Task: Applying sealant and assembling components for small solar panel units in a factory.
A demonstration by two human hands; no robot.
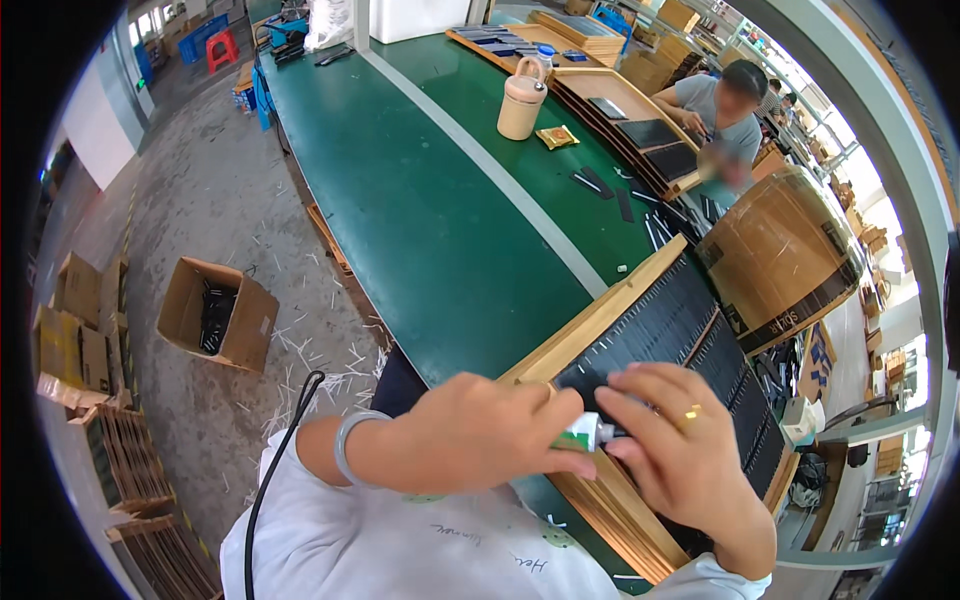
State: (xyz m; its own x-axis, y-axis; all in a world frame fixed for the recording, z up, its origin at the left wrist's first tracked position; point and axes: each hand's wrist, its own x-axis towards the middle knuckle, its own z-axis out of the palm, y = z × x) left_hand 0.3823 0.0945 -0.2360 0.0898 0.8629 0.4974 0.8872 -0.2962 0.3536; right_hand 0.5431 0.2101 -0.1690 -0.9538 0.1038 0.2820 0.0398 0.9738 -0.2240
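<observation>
Here, in the head view, the left hand (480,430) pinched a small white tube (585,432), its long axis running left-right, nozzle toward the right hand (680,450), whose fingers closed on the tip, over the near wooden tray (590,325) of black strips.

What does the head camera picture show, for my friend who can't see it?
A person's left hand and right hand together hold a small white tube over a wooden tray of black strips on a long green table. Farther along the table stands a beige jug, and another person works at similar trays.
</observation>
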